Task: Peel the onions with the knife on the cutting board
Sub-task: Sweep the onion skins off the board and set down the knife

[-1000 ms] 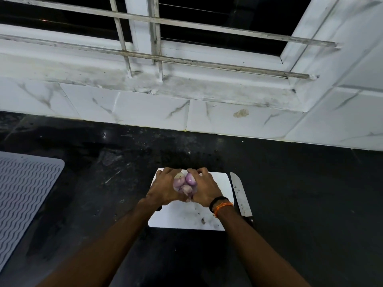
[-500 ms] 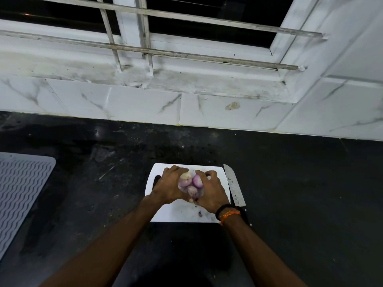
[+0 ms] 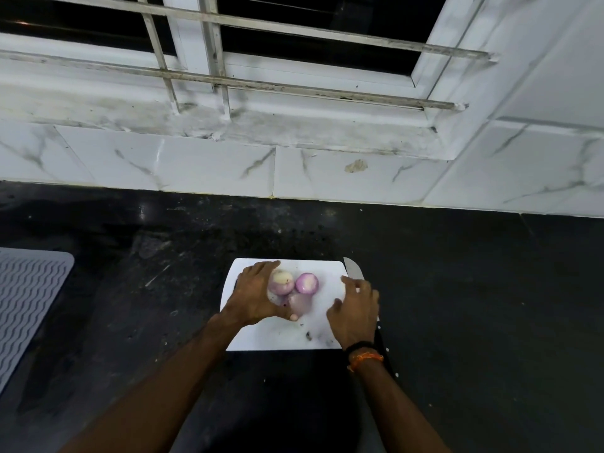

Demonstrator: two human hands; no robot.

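Onions (image 3: pixel 295 289), three of them in a tight cluster, lie on the white cutting board (image 3: pixel 323 273), which rests on the black table (image 3: pixel 457 289). Two are purple and white and sit side by side at the back; the third, paler, lies just in front of them. The left hand (image 3: pixel 256 297) cups the cluster from the left, its grip spread, fingers touching the back left onion and thumb reaching under the front one. The right hand (image 3: pixel 354 308) is apart from the onions, over the board's right edge, its grip loose and holding nothing, fingers slightly bent. The knife (image 3: pixel 353 273) lies on the table along the board's right side, blade tip pointing away, partly hidden beneath the right hand. A white ribbed mat (image 3: pixel 29 299) lies far left, and a marble-patterned tiled wall (image 3: pixel 212 165) runs behind.
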